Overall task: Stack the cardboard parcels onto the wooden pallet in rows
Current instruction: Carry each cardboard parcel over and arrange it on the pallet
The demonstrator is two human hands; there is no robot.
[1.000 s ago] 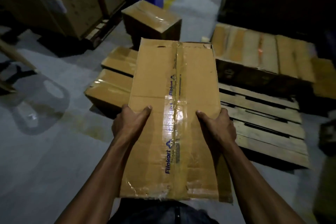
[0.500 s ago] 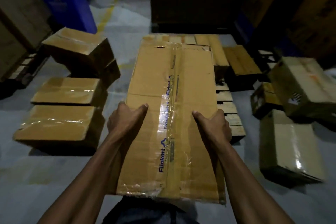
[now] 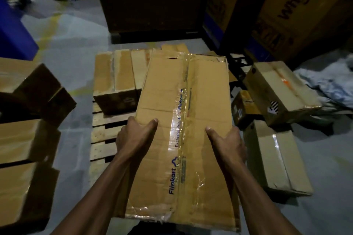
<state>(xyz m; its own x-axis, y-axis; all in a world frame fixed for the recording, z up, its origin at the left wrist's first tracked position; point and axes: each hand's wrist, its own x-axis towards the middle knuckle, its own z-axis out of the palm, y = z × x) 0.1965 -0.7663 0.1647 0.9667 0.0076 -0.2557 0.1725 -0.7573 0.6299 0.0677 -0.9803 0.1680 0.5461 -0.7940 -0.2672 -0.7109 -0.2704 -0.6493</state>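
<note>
Since the earlier frame the view is swinging further right: pallet (image 3: 104,135) is now sitting centre frame under the carried parcel (image 3: 191,120), and the floor boxes that were mid-left are sliding to the left edge.

Left to right:
- Blue bin (image 3: 13,30) is showing at upper left, cut by the frame edge.
- Stacked cardboard boxes (image 3: 24,139) are lying along the left edge on the grey floor (image 3: 76,74), blurred.
- Pallet slats are showing left of centre; a row of parcels (image 3: 116,80) is already sitting on its far end, packed side by side.
- Left hand (image 3: 133,135) is gripping the carried parcel's left edge, thumb lying on the top face, the other fingers wrapping under and out of sight.
- Carried parcel, long, taped down the seam with Flipkart tape, is hanging flat in the air over the pallet, its far end overlapping the row of parcels in the frame; whether it is touching them cannot be told.
- Right hand (image 3: 229,141) is gripping the right edge the same way, thumb on top, fingers hidden below.
- Loose parcels (image 3: 277,158) are lying on the floor at the right, well apart from the pallet, one tilted.
- Large printed cartons (image 3: 298,9) are standing at upper right.
- Crumpled pale sheet (image 3: 328,86) is lying at the right edge.
</note>
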